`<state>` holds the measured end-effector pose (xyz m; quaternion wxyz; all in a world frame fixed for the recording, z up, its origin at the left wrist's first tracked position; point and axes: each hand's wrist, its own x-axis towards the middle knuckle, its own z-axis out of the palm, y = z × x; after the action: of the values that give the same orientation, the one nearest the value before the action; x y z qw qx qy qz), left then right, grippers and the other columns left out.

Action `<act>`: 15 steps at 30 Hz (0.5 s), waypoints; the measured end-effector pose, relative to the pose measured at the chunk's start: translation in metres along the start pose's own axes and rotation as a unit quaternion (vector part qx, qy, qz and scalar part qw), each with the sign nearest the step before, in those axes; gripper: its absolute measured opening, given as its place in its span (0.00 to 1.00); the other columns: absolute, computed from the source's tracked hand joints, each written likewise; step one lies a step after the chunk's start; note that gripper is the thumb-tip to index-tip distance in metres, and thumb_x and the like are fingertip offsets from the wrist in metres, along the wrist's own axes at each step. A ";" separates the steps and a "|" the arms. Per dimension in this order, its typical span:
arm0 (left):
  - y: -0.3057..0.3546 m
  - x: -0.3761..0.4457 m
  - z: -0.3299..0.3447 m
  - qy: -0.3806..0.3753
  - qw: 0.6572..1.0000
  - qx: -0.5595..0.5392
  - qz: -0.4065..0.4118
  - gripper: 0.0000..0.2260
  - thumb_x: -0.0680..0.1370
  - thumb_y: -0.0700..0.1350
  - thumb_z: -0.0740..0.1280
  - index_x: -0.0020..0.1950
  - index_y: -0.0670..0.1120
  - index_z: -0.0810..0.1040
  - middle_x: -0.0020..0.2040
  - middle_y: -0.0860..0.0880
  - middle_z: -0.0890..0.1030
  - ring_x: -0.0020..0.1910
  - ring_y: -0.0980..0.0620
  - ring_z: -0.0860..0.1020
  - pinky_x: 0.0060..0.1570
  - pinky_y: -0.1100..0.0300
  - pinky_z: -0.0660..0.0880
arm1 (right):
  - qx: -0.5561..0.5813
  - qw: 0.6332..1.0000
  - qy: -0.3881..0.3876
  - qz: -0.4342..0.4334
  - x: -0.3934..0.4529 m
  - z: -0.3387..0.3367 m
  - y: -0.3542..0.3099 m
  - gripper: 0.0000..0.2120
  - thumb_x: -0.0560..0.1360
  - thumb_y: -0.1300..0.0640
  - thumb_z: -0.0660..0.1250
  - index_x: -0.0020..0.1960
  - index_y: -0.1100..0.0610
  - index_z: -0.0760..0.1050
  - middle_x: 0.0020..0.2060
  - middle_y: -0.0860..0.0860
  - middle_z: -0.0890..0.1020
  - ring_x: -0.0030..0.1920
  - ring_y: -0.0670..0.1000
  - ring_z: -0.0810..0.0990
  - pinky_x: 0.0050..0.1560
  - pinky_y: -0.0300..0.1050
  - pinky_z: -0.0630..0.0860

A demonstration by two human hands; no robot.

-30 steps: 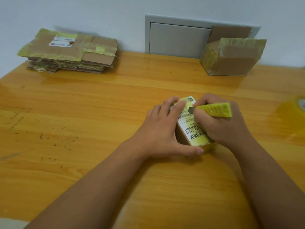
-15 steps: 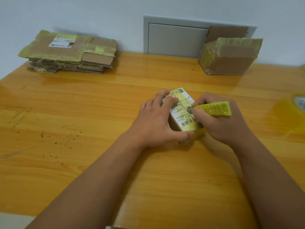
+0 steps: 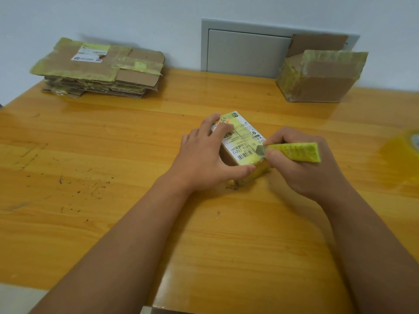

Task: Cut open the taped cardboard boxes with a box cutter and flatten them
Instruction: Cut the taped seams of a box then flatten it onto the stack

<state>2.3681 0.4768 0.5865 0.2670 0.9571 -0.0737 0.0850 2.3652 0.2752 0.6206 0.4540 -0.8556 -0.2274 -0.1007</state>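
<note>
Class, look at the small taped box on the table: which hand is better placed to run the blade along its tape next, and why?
Right. The right hand already grips the yellow box cutter, blade at the small box's near right edge. The left hand is busy holding the box steady.

- Small box (image 3: pixel 243 145): brown cardboard under yellow-green tape, white label with black barcodes and print.
- Box cutter (image 3: pixel 294 152): bright yellow-green handle, dotted pattern.
- Table (image 3: pixel 113 177): glossy orange-yellow wood grain, dark specks at 9 o'clock.
- Flattened stack (image 3: pixel 99 69), 11 o'clock: brown, yellow-green tape strips, white label.
- Open box (image 3: pixel 322 78), 1 o'clock: brown, yellow-green taped edges.
- Tape roll (image 3: pixel 405 148), 3 o'clock: translucent amber-yellow.
- Wall (image 3: pixel 158 19): pale grey-white.
</note>
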 end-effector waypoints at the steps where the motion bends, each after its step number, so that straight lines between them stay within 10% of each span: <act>1: -0.001 0.000 0.000 0.000 1.000 -0.002 -0.003 0.45 0.59 0.77 0.61 0.73 0.59 0.64 0.79 0.54 0.54 0.74 0.48 0.61 0.69 0.49 0.56 | 0.002 1.000 -0.001 -0.002 0.000 0.000 0.000 0.03 0.70 0.57 0.66 0.38 0.52 0.77 0.34 0.47 0.80 0.33 0.49 0.75 0.31 0.41 0.68; 15: -0.006 0.001 -0.005 0.011 0.999 -0.024 -0.038 0.40 0.59 0.76 0.62 0.70 0.66 0.66 0.79 0.54 0.53 0.75 0.48 0.60 0.69 0.47 0.56 | -0.022 0.999 -0.032 -0.006 -0.004 -0.010 -0.005 0.03 0.67 0.57 0.65 0.36 0.53 0.77 0.29 0.49 0.78 0.30 0.50 0.74 0.28 0.46 0.68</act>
<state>2.3698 0.4844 0.5877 0.2941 0.9515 -0.0366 0.0832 2.3596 0.2680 0.6283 0.4269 -0.8668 -0.2449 -0.0807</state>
